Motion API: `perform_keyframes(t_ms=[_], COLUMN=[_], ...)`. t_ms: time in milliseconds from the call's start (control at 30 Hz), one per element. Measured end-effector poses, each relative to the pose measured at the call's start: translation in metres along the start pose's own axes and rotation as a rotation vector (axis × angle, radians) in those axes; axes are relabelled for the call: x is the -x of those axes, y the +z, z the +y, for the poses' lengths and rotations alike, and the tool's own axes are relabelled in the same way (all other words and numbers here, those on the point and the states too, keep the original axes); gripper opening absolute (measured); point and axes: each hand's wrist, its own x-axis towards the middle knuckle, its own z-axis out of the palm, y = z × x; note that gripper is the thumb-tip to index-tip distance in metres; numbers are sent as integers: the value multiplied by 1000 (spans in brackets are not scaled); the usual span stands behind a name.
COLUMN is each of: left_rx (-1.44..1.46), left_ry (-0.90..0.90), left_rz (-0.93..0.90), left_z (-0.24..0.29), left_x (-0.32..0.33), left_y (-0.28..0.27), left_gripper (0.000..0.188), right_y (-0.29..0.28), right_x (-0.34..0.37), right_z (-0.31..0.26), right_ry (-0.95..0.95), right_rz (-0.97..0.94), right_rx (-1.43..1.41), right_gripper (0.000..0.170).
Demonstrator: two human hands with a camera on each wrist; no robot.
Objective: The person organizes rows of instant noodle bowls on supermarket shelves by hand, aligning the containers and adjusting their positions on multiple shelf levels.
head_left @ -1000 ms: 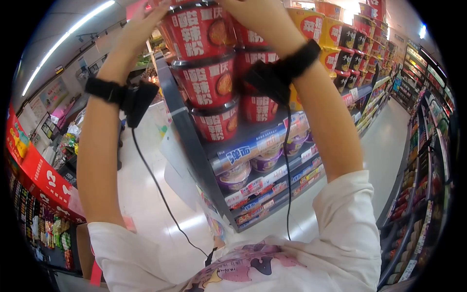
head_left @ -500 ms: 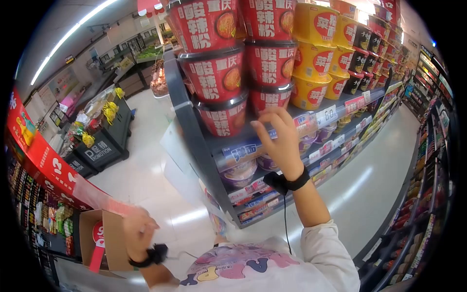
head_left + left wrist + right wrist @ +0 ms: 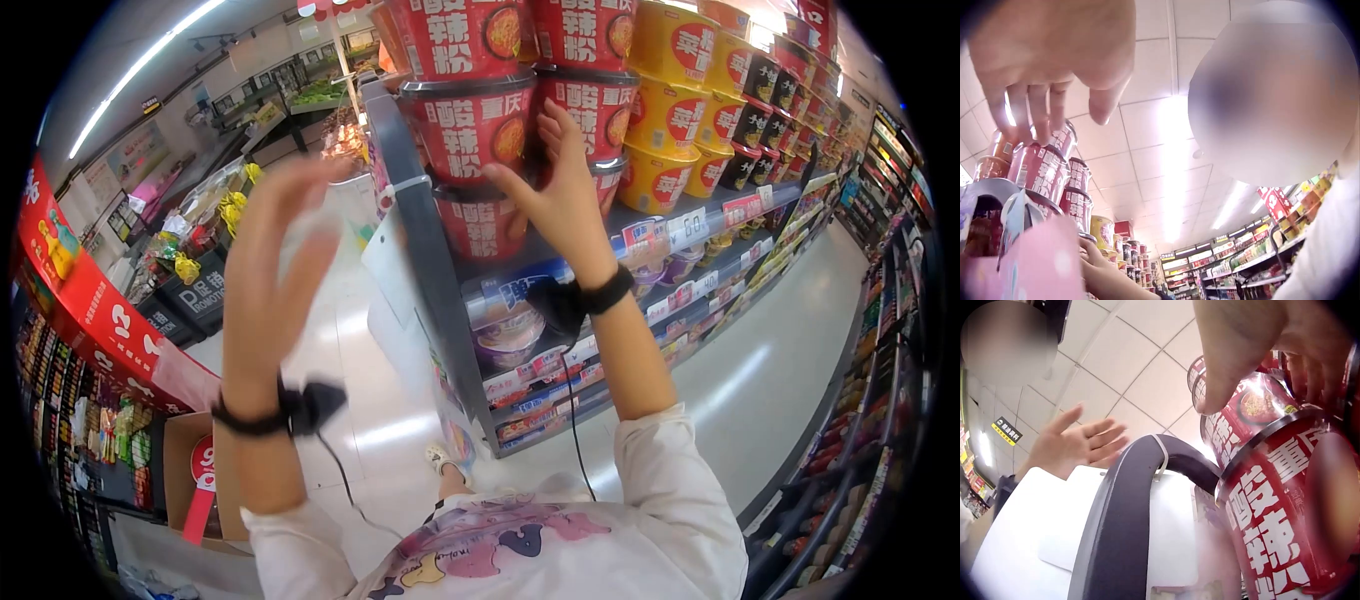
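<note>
One dark shelf unit (image 3: 430,290) is seen running from the centre of the head view toward 2 o'clock, and two columns of red cups (image 3: 465,130) are borne on its top shelf, stacked upright around 12 to 1 o'clock. Just beside them, between 1 and 2 o'clock, yellow cups (image 3: 665,115) are stacked, and purple cups (image 3: 505,340) are set on the shelf below. At 8 o'clock a cardboard box (image 3: 227,480) is seen. The left hand (image 3: 262,285), between 9 and 10 o'clock, is raised well apart from the cups, which are placed at its 2 o'clock; it is blurred there, but in the right wrist view it is shown empty, palm bare, fingers spread and thumb held well away. The right hand (image 3: 568,205) is held at 1 o'clock, close to both columns: the first column is placed at its 10 o'clock, the second between its 12 and 1 o'clock. A wide gap is left between its thumb (image 3: 512,187) and its lightly bent fingers (image 3: 565,130); the thumb is seen against the first column's cups, the fingers against the second's. Whether any cup is touched by them cannot be told, and no cup is gripped. Each wrist is ringed by a black strap (image 3: 608,292), on which a small camera (image 3: 556,308) is mounted.
</note>
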Motion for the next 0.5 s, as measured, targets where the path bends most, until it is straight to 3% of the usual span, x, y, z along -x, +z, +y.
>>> perform_keyframes(t_ms=[33,133,333,367,400,500], left_rx=[-94,-465,-140,57,-69,-109], left_ry=[-54,-93,-264,-226,-221,-270], left_rz=[-38,-209,-624,-633,-652,-483], left_z=[0,-13,-55,-62,-63,-68], left_x=[-31,-113,-161,-155,-154,-142], left_y=[8,29,30,33,32,38], left_gripper=[49,69,82,85,86,84], right_y=[1,11,14,14,15,15], right_x=[-4,-11,-16,-16,-17,-17], right_z=[0,-2,-6,-5,-4,-2], right_ry=[66,120,146,162,178,188], right_rz=[-42,-59,-52,-55,-62,-52], right_rx=[4,-33,71,59,46,94], right_gripper=[101,107,113,113,113,110])
